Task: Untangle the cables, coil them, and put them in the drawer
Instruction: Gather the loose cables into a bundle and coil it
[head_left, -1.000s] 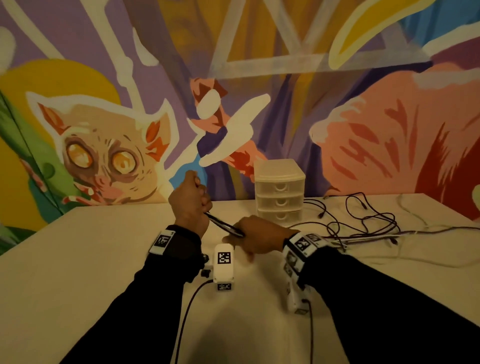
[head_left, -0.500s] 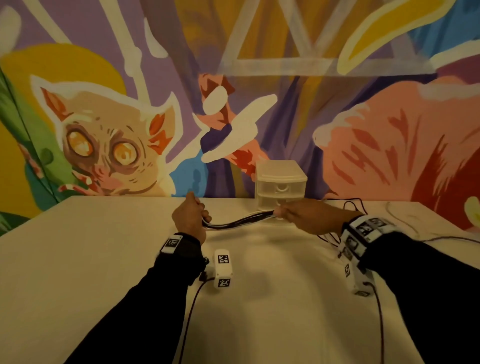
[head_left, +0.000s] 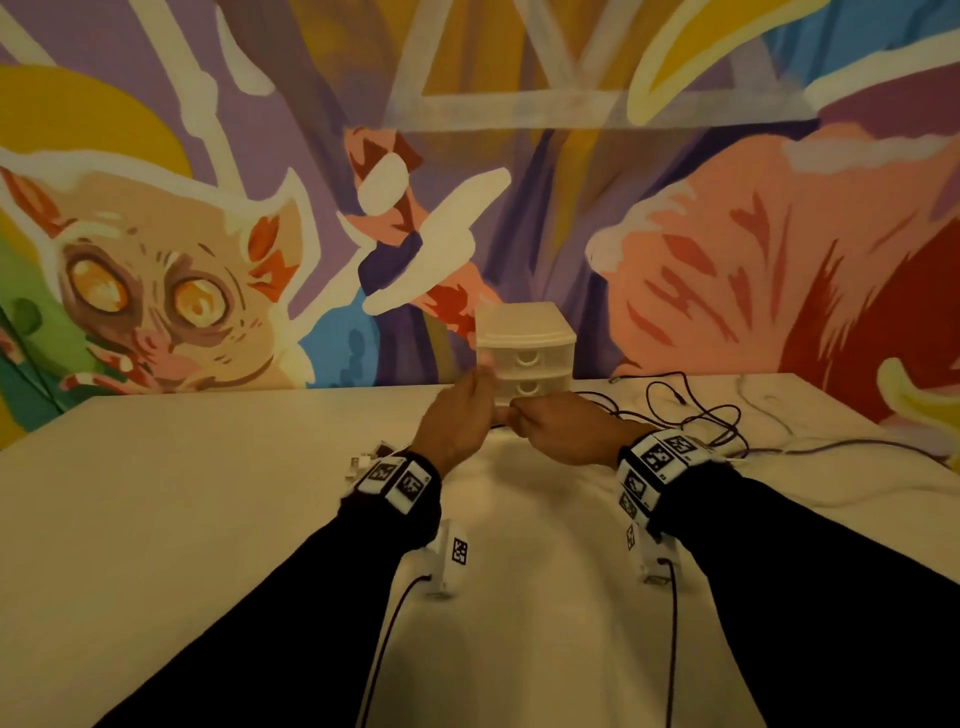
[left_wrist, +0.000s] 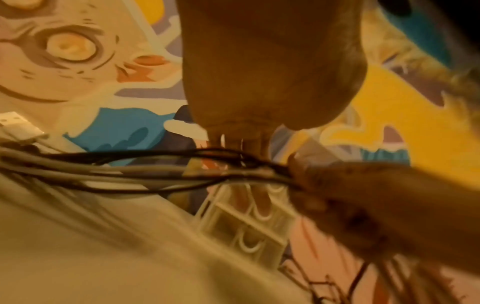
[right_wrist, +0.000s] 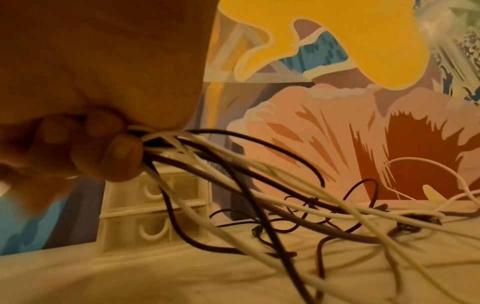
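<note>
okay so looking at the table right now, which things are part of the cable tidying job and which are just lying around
Part of the job:
- bundle of cables, gripped by the right hand
- loose cables on the table
- drawer unit
- left hand, meeting the right hand at the bundle

Just there:
- table
- painted wall

translucent whitish plastic drawer unit (head_left: 525, 347), smooth slightly glossy, black and white cables (right_wrist: 259, 185) rubbery smooth, matt cream cloth over table (head_left: 208, 519), matt painted wall (head_left: 727, 260)
</note>
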